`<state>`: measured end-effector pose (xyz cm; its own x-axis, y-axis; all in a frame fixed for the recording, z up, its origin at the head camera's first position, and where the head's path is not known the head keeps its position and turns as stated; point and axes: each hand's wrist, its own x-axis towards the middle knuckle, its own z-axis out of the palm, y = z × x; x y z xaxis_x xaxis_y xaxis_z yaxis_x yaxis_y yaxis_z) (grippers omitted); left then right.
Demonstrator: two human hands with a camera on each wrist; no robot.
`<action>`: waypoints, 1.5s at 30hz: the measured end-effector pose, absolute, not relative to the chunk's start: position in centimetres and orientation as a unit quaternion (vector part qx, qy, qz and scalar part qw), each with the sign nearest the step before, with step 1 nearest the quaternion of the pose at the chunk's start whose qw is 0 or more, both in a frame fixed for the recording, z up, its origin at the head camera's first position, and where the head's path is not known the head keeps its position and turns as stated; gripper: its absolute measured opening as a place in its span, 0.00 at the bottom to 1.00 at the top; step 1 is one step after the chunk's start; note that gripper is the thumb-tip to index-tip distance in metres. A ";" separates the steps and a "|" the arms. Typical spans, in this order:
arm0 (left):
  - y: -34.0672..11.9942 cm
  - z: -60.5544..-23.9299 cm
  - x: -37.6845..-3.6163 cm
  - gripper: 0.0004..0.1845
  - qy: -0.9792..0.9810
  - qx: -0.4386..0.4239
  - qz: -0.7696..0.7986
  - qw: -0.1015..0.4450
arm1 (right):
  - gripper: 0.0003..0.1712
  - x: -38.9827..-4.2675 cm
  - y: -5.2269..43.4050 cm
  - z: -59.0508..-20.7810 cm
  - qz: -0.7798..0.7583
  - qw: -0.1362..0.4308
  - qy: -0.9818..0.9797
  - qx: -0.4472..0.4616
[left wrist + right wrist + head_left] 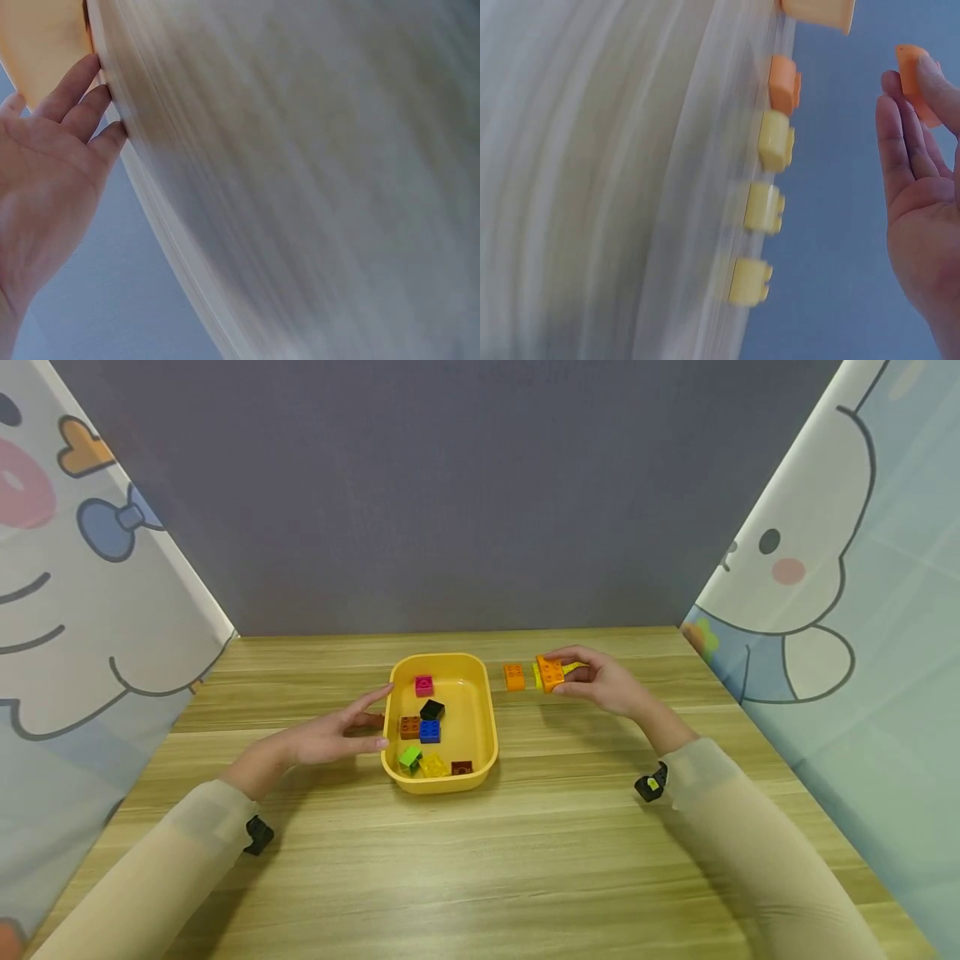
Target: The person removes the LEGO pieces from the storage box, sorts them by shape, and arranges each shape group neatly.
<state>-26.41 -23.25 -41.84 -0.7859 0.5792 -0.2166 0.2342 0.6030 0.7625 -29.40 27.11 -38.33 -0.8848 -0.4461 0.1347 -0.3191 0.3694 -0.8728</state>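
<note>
My right hand (611, 685) pinches an orange toy brick (550, 673) between thumb and fingers. In the right wrist view this brick is well above the table. A second orange brick (513, 677) stands on the wood to its left. Three yellow bricks, a near one (748, 281), a middle one (761, 206) and a far one (774, 139), line up with it in the right wrist view; in the head view the held brick and hand largely hide them. My left hand (330, 739) rests its spread fingers and thumb against the left side of a yellow tray (491, 727).
Inside the tray lie a pink brick (423, 685), a black one (432, 710), a brown one (409, 727), a blue one (430, 732), a green one (410, 758), a yellow one (435, 766) and a dark red one (461, 767). A grey panel (450, 510) rises behind the table.
</note>
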 end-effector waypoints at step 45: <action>-23.3 -41.8 -26.5 0.52 0.867 0.238 0.372 0.231 | 0.40 -32.4 40.4 -41.0 -0.345 0.063 0.935 -0.059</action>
<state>-26.47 -23.30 -41.81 -0.7805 0.5840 -0.2233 0.2400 0.6096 0.7555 -32.36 40.36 -40.96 -0.9850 -0.1544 -0.0770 -0.0675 0.7555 -0.6516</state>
